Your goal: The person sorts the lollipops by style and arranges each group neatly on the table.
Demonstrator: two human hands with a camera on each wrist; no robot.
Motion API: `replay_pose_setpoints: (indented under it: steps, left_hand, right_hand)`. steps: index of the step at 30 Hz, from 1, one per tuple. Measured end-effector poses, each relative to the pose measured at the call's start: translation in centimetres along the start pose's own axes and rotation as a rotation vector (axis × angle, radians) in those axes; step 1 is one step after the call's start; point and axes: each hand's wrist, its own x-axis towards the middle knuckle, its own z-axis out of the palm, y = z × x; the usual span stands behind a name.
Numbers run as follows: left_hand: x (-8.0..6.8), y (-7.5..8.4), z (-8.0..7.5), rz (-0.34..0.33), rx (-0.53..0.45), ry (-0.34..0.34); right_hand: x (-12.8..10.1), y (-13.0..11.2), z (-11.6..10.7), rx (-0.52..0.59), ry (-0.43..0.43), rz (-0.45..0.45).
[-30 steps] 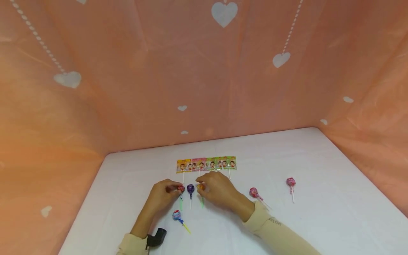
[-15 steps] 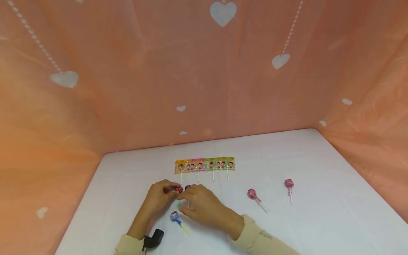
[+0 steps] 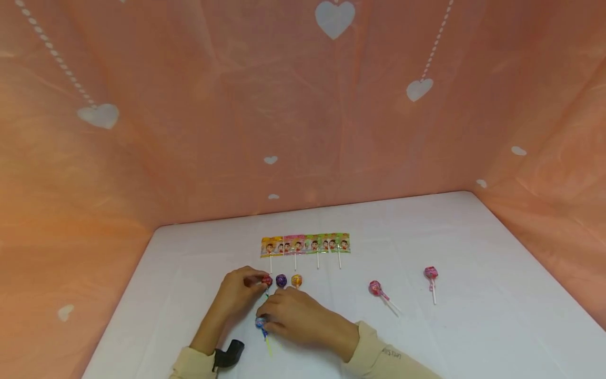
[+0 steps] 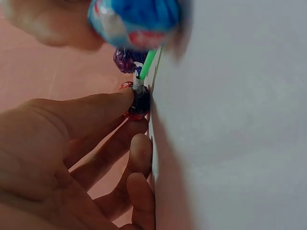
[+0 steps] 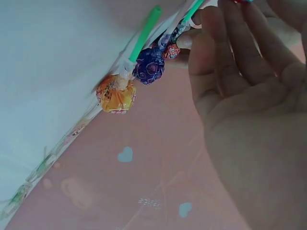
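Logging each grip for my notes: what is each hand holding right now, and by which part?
Left hand pinches the red wrapped lollipop by its head. Right hand takes the blue wrapped lollipop at its head.

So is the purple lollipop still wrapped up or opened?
Wrapped. The purple lollipop has crinkly printed foil covering its whole head, lying flat on the table.

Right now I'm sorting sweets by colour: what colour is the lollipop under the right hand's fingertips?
Blue, with some red and white: the blue lollipop shows best in the left wrist view.

No legible text is shown. Small print on the right sleeve and the flat lollipop wrappers is too small to be read.
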Motion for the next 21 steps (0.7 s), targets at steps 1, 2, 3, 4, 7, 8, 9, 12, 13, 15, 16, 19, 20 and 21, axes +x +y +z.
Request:
replay_pose_setpoints:
  steps: [1,2,3,4,7,8,9,12,13,15,16,19,20,21]
  left_hand:
    - [0.0,0.04,-0.02,-0.004,0.002,-0.001]
    - [0.0,0.08,-0.04,-0.01,0.005,-0.002]
    - [0.01,0.09,-0.05,-0.015,0.009,-0.003]
    - [0.03,0.09,-0.04,-0.021,0.012,-0.005]
    - [0.01,0.19,-0.05,-0.03,0.019,-0.007]
    - [-0.02,0.2,-0.06,-0.027,0.02,-0.007]
    - [-0.03,0.2,-0.05,-0.022,0.021,-0.005]
    - [-0.06,0.28,-0.14,-0.023,0.022,-0.006]
    - [-0.06,0.29,-0.15,-0.024,0.021,-0.007]
    - [-0.02,0.31,-0.16,-0.029,0.02,-0.009]
    - [-0.01,0.33,-0.18,-0.032,0.018,-0.011]
    - [-0.03,0.33,-0.17,-0.029,0.018,-0.015]
    - [-0.05,0.32,-0.17,-0.028,0.019,-0.017]
    - [-0.07,0.32,-0.18,-0.025,0.018,-0.018]
  right_hand:
    - [0.01,0.04,-0.05,0.013,-0.005,0.008]
    - [0.03,0.06,-0.1,0.025,-0.008,0.015]
    - [0.06,0.08,-0.15,0.041,-0.012,0.023]
    - [0.08,0.1,-0.2,0.055,-0.017,0.03]
    - [0.16,0.09,-0.34,0.081,-0.032,0.047]
    - [0.18,0.06,-0.38,0.081,-0.038,0.05]
    - [0.21,0.04,-0.41,0.08,-0.044,0.053]
    - [0.26,-0.02,-0.48,0.081,-0.06,0.06]
    - [0.27,-0.01,-0.5,0.081,-0.062,0.061]
    - [0.26,-0.02,-0.52,0.081,-0.063,0.062]
    - [0.25,-0.02,-0.55,0.083,-0.063,0.062]
    - [0.19,-0.03,-0.59,0.063,-0.06,0.045]
    - [0.17,-0.02,-0.59,0.057,-0.061,0.039]
    - [0.15,-0.01,-0.59,0.049,-0.063,0.032]
